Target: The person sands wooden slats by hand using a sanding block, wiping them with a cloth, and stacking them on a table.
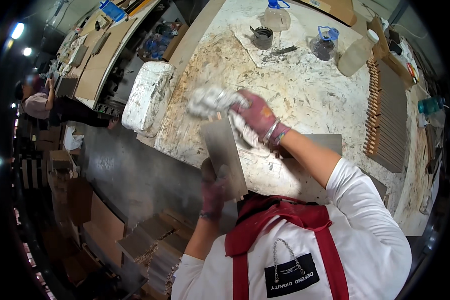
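Observation:
My left hand (213,194), in a dark reddish work glove, grips a flat grey panel (223,152) with small wooden pegs at its ends. It holds the panel tilted upright at the table's front edge. A crumpled white rag (210,101) is bunched in my right hand (257,115), which wears a pink glove and is closed around it. The rag is blurred and lies just above the panel's upper end; I cannot tell whether they touch. Behind my right forearm, another grey panel (327,143) lies on the stained white table (290,87).
A row of pegged panels (394,117) stands at the right. Bottles (357,52), a cut-down plastic jug (325,46) and a black tub (262,38) are at the back. A white-wrapped block (149,97) sits left. More panels (157,245) are stacked below left; a person (45,102) is far left.

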### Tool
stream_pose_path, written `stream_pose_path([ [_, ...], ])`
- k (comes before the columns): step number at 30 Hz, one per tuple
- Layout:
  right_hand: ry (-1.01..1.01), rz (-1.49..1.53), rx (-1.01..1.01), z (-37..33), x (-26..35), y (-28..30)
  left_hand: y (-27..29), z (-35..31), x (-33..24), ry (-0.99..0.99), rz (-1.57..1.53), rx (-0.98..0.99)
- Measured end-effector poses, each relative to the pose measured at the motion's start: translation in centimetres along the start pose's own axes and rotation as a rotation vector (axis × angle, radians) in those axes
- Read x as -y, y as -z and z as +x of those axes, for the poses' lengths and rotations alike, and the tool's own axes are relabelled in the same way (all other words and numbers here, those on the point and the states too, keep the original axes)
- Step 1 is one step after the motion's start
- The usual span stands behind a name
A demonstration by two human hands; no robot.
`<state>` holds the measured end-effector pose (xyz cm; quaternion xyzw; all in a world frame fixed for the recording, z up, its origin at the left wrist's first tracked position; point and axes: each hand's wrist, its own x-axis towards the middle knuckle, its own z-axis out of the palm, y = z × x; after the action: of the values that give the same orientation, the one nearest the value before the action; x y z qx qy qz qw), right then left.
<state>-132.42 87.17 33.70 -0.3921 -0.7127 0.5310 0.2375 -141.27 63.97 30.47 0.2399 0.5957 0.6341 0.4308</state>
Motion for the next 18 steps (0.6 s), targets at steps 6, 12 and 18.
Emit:
stream_pose_path([
  [6,-0.015,0.018,-0.002,-1.0,-0.4,0.9,0.0,0.9,-0.3,0.057,-0.189,0.049],
  [12,0.099,-0.164,-0.056,-1.3,-0.5,-0.3,0.7,1.3,0.4,-0.048,0.041,0.104],
  [18,0.066,-0.215,-0.102,0.6,-0.9,2.7,1.3,2.0,-0.4,-0.036,-0.229,0.071],
])
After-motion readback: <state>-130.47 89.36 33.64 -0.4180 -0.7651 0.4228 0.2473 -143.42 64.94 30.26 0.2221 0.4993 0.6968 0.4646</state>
